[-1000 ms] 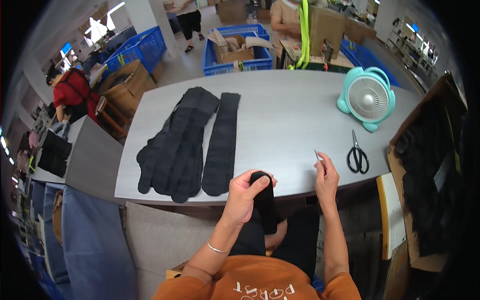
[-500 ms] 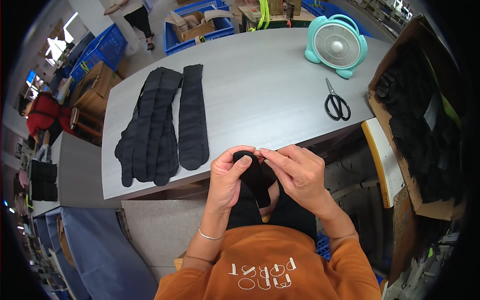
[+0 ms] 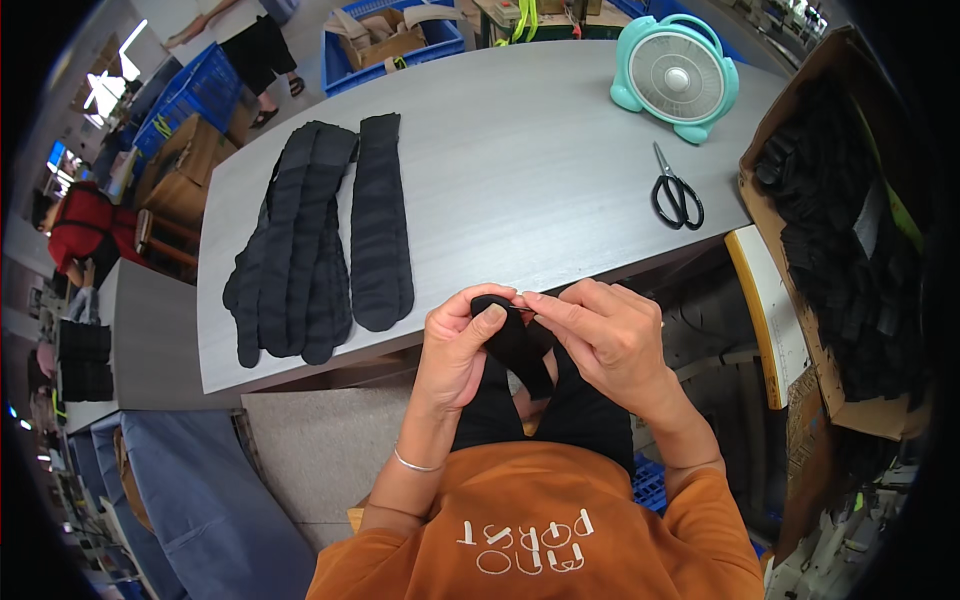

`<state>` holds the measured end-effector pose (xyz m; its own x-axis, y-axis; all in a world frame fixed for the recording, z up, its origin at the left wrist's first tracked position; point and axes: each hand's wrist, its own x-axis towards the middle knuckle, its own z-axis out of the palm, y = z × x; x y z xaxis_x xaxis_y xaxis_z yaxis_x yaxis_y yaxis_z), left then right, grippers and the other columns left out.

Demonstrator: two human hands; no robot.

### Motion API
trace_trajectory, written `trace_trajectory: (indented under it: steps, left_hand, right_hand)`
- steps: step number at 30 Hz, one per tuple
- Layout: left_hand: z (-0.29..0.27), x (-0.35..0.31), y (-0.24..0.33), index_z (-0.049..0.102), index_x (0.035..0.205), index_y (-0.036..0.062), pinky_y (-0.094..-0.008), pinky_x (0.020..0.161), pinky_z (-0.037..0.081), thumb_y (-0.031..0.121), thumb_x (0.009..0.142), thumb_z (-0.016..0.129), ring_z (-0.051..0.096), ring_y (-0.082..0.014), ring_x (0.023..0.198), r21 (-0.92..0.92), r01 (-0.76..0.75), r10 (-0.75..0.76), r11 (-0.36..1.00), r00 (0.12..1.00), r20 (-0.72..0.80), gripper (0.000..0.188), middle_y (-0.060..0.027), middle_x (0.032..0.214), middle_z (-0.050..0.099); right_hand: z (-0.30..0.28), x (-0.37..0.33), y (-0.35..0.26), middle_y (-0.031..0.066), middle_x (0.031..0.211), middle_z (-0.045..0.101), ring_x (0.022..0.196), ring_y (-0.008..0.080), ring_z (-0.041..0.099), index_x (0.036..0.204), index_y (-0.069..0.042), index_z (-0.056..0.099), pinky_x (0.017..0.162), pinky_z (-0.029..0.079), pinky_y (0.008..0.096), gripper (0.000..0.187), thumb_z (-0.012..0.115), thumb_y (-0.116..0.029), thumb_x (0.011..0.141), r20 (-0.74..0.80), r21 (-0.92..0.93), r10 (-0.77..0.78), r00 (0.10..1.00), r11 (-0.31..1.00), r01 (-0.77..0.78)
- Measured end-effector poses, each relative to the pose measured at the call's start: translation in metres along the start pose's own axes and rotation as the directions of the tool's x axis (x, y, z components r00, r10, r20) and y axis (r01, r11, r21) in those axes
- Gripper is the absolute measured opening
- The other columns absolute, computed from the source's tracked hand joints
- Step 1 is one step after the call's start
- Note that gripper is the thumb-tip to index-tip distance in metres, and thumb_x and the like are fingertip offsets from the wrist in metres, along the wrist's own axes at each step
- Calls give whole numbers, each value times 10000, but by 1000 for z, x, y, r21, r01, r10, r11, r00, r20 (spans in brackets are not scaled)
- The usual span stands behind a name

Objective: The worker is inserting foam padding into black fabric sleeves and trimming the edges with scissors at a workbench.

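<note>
So it's a cluttered workroom, bright lights glaring off to the left, and the big grey desk (image 3: 500, 180) takes up most of the middle. Smooth, pale top, plenty of bare surface. A second, smaller grey desk (image 3: 165, 330) sits left of it, with blue cloth (image 3: 190, 480) draped just in front. Someone in red (image 3: 85, 225) is bent over near that one, and another person in dark shorts (image 3: 255, 50) stands toward the back, near a blue crate (image 3: 345, 75). Over on the right there's a cardboard box (image 3: 868, 418) loaded with black pieces (image 3: 840, 320).

On the main desk: a pile of dark fabric strips (image 3: 300, 240) on the left, a separate dark strip (image 3: 380, 230) right beside it, a mint-green fan (image 3: 677, 78) at the far right, and black-handled scissors (image 3: 669, 176) below the fan.

Left grip (image 3: 455, 345) is pinching a black fabric piece (image 3: 520, 350) that hangs over the lap, just off the desk's near edge. Right grip (image 3: 605, 335) has a thin tool (image 3: 523, 308) pinched at the fabric's top; too tiny to identify.
</note>
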<state>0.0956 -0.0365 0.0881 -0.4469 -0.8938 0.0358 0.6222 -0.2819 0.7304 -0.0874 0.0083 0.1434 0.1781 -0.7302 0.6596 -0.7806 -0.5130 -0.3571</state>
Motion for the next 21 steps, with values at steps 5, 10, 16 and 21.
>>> trace_trajectory:
  steps: [5,10,16,21]
  left_hand:
    - [-3,3,-4,665,1114,-29,-316,886,547,52,953,638,672,-182,934,-10,17,-17,1000,1000,1,182,-115,1020,706]
    - [-6,4,-7,668,1115,-26,-310,881,547,57,947,650,673,-179,925,-4,45,-45,999,999,-28,188,-110,1010,709]
    - [-6,7,-8,684,1106,-33,-298,889,542,31,928,663,674,-161,934,97,41,-37,994,998,-49,190,-121,1013,719]
    - [-4,3,-11,697,1107,-34,-297,900,551,-26,899,674,684,-167,964,267,6,1,964,1000,-25,210,-136,1029,727]
  right_hand:
    - [0,-2,1,-10,709,582,547,167,552,1065,-149,739,507,428,300,296,730,-63,782,24,-35,21,1000,999,-20]
    - [-2,0,3,-4,699,565,550,167,557,1066,-120,733,508,426,303,289,723,-69,782,71,-46,8,997,999,-4]
    - [-7,0,4,12,677,534,557,179,573,1046,-87,716,504,444,308,265,711,-66,782,199,-115,-28,980,992,52]
    - [-3,-3,-1,78,698,652,569,266,649,1172,-48,614,498,490,356,300,662,-71,877,299,218,329,896,890,-400]
